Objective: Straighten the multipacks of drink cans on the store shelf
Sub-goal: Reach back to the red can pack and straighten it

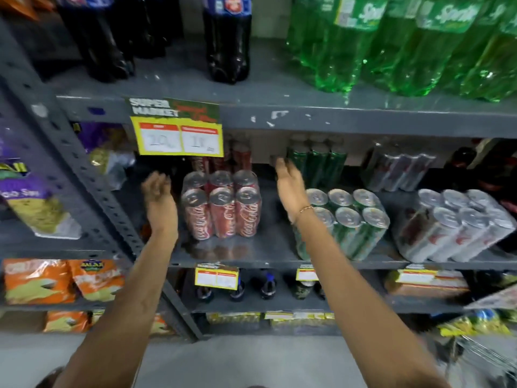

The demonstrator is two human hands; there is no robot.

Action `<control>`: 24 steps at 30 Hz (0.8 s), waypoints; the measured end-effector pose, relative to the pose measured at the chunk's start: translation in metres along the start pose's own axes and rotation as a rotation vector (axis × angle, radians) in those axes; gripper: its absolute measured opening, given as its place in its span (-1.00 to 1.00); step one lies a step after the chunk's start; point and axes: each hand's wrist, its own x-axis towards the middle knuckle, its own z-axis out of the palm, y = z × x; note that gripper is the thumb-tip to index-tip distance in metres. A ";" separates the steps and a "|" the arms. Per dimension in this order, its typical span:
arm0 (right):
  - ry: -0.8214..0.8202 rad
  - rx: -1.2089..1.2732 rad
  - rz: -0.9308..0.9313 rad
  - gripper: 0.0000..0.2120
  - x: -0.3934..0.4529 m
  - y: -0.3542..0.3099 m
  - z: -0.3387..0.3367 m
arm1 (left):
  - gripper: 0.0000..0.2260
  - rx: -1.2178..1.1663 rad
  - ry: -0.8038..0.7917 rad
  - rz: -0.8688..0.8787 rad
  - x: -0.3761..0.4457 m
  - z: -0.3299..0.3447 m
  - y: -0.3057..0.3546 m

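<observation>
A shrink-wrapped multipack of red cola cans (222, 208) stands upright on the grey middle shelf (268, 247). My left hand (158, 196) hovers just left of it, empty, fingers loosely curled. My right hand (289, 184) is raised to its right, empty, fingers spread, not touching it. A green can multipack (349, 225) sits right of my right wrist, turned at an angle. Further right a silver can multipack (453, 225) leans tilted. More red (240, 158), green (317, 161) and silver (400, 169) packs stand behind them.
Dark cola bottles (228, 37) and green soda bottles (391, 43) fill the shelf above. A yellow price tag (179, 135) hangs from that shelf's edge. Snack bags (36, 197) hang at left beyond a slotted upright post (92, 175). Small bottles (265, 284) stand on the shelf below.
</observation>
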 end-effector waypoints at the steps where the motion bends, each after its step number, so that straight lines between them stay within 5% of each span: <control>1: -0.027 0.057 0.062 -0.53 0.002 0.005 0.017 | -0.65 0.050 -0.062 -0.142 0.011 -0.007 -0.008; 4: -0.105 0.155 0.314 -0.45 0.006 0.030 0.050 | -0.42 0.130 -0.274 -0.548 0.012 -0.012 -0.025; 6: -0.180 0.329 0.477 -0.41 0.004 0.042 0.057 | -0.41 0.048 -0.366 -0.655 0.001 -0.008 -0.027; 24: -0.149 0.345 0.600 -0.57 -0.024 0.055 0.065 | -0.58 -0.035 -0.407 -0.701 -0.017 -0.030 -0.028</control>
